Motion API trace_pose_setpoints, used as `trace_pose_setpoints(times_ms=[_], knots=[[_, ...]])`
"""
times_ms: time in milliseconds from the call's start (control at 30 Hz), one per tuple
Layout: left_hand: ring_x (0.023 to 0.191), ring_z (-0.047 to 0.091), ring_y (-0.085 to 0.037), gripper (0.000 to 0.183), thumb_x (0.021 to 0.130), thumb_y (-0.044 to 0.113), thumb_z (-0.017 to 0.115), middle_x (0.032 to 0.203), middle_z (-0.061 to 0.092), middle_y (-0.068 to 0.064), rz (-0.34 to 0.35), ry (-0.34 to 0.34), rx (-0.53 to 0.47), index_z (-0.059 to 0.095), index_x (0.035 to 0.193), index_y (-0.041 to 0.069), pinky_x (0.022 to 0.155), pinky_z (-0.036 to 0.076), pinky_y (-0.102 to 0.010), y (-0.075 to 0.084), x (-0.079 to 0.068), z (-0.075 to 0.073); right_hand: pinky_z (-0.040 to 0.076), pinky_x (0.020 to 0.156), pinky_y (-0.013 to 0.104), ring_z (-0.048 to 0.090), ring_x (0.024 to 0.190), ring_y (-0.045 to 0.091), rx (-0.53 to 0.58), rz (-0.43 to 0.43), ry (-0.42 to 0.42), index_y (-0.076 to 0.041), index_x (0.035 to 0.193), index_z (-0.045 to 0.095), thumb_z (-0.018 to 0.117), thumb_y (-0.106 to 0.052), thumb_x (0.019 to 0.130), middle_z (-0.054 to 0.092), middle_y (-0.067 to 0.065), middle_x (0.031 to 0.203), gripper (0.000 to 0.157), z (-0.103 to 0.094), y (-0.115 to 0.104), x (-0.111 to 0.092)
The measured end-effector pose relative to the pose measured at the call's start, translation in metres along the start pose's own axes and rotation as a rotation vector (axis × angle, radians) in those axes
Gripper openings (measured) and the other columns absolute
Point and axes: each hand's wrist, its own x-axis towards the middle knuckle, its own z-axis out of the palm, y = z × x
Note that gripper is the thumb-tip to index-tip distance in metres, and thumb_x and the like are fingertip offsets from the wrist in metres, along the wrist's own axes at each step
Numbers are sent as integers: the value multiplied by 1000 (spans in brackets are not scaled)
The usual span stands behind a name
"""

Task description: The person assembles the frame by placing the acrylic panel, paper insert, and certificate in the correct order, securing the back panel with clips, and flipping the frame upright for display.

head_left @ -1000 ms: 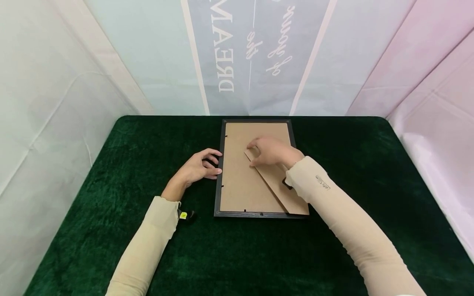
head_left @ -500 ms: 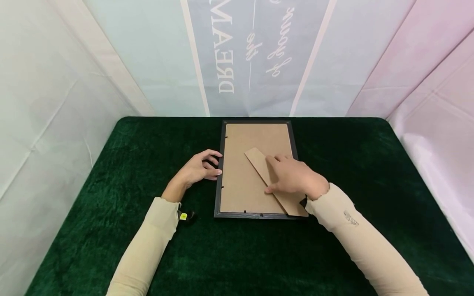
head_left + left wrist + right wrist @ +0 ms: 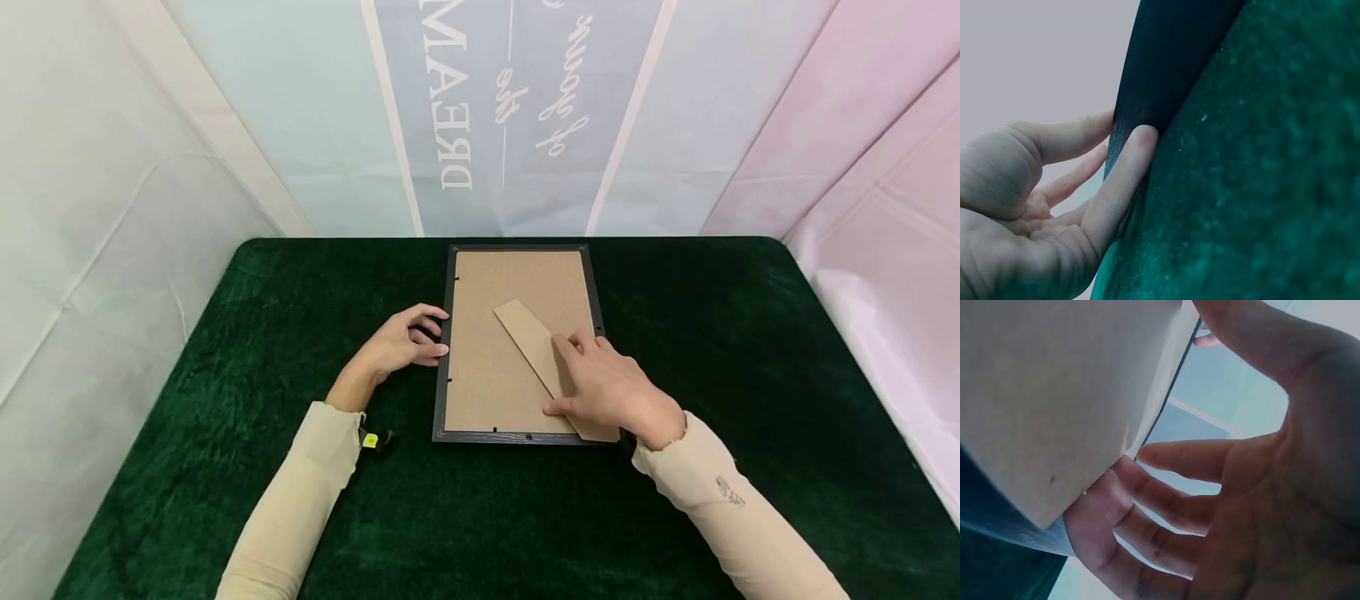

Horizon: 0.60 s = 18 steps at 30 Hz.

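Note:
A black-rimmed picture frame (image 3: 440, 392) lies face down on the table, its brown backboard (image 3: 487, 358) facing up. Slantwise across the backboard's lower right lies a flat brown stand leg (image 3: 527, 332). My left hand (image 3: 393, 340) touches the frame's left side; in the left wrist view its fingertips rest against the dark side wall (image 3: 1166, 56). Over the lower half of the leg spreads my right hand (image 3: 611, 387), thumb near the leg's left edge and fingers towards the right rim. The right wrist view has these spread fingers (image 3: 1166, 544) right at the brown board's edge (image 3: 1054, 412).
Dark green velvet cloth (image 3: 330, 275) covers the table. White and pastel curtains (image 3: 337, 125) with mirrored lettering close off the back and both sides. A small black device with a yellow tag (image 3: 371, 440) sits at the left cuff.
My right hand has slid from the upper end of the stand leg down and right towards its lower end. The leg, the frame and my left hand have kept their places.

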Motion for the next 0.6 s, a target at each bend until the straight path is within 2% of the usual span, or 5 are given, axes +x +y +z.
trace_pose_setpoints(times_ms=[367,600], knots=[[94,65,-25,52,89,4,72,124,51,-19,-13,1,-3,52,136,15,80,61,-39,3,-3,0,53,79,45,51,105,29,21,40,-1,-1,152,35,78,-50,82,48,21,138,95,-1,-3,-3],[93,67,-24,63,89,5,73,126,52,-19,-12,8,21,43,144,17,78,62,-38,6,-3,0,52,76,41,55,88,23,38,67,-14,-1,147,44,78,-53,80,57,18,126,92,-9,0,-4]])
